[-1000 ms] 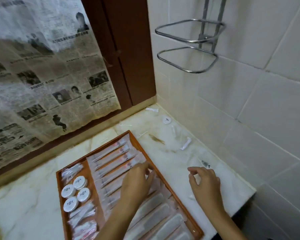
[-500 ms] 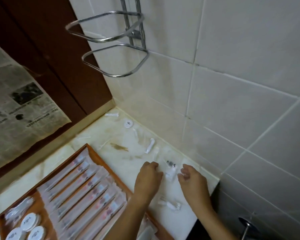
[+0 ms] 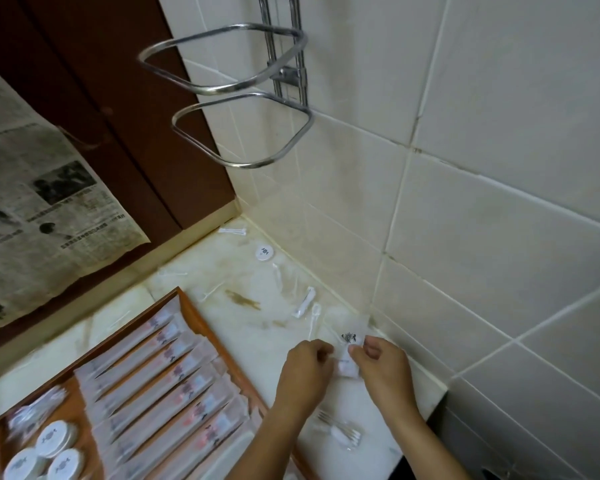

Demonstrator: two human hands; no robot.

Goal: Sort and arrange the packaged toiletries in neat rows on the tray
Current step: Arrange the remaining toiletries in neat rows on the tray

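The tray point(image 3: 191, 315) is orange-brown; its long packets point(image 3: 160, 386) are clear with pink and dark print. White round tins point(image 3: 54, 438) bear dark marks. The counter point(image 3: 257, 327) is cream marble with brown stains.

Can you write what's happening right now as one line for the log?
hands: left and right pinch small clear packet | place: counter, right of tray | packet not yet on tray

No wording can be read. Newspaper point(image 3: 39, 216): printed headlines and columns, too blurred to make out. Round white tins point(image 3: 54, 438), the lone round tin point(image 3: 264, 253) and the small clear packet point(image 3: 350, 344): dark printed marks, illegible.
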